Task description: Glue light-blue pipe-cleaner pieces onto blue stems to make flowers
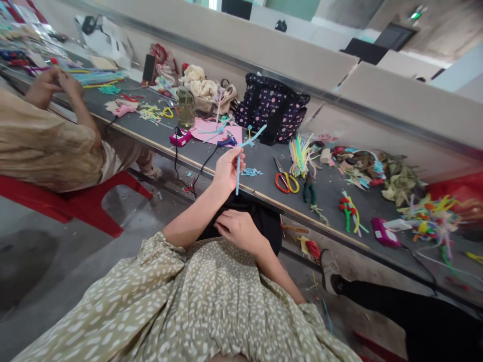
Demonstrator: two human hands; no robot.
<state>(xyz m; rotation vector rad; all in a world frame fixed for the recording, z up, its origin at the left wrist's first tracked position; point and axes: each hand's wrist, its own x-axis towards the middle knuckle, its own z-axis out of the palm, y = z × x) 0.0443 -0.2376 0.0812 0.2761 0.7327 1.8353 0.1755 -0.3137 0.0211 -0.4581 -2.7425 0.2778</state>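
Note:
My left hand (228,170) is raised at the table's edge, its fingers pinched on a light-blue pipe cleaner piece (258,133). One strip slants up to the right and another hangs down beside the palm. My right hand (241,230) rests on my lap, fingers loosely bent, holding nothing that I can see. Just beyond the left hand are a blue glue gun (227,142) and a pink sheet (202,129) with blue pipe cleaner pieces on it. Short blue bits (251,172) lie to the right of that hand.
Scissors (287,182), dark green pliers (309,192) and a pipe cleaner bundle (301,157) lie to the right. A glass jar (185,108) and a dotted bag (272,106) stand at the back. A magenta box (180,137) trails a cable. At left a co-worker (49,136) sits.

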